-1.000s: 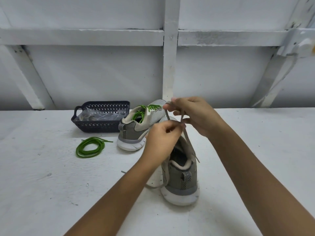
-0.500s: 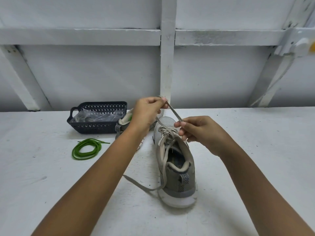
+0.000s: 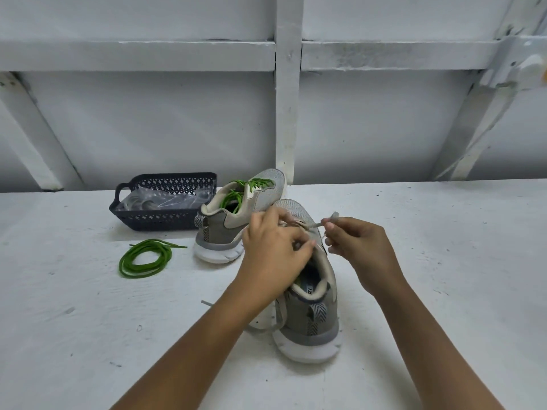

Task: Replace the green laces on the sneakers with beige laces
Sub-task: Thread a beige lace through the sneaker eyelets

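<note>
- Reaching in from the near edge with both forearms, hands meeting over the near sneaker (image 3: 310,318), heel toward me on the table (image 3: 88,335).
- My left hand (image 3: 275,255): fingers curled at the eyelets, blurred; can't tell what it grips.
- My right hand (image 3: 361,255): thumb and forefinger pinch the beige lace (image 3: 313,225) near its tip.
- Loose green lace (image 3: 145,258) coiled on the left.
- Far sneaker (image 3: 225,229) green-laced, basket (image 3: 159,217) beside it.
</note>
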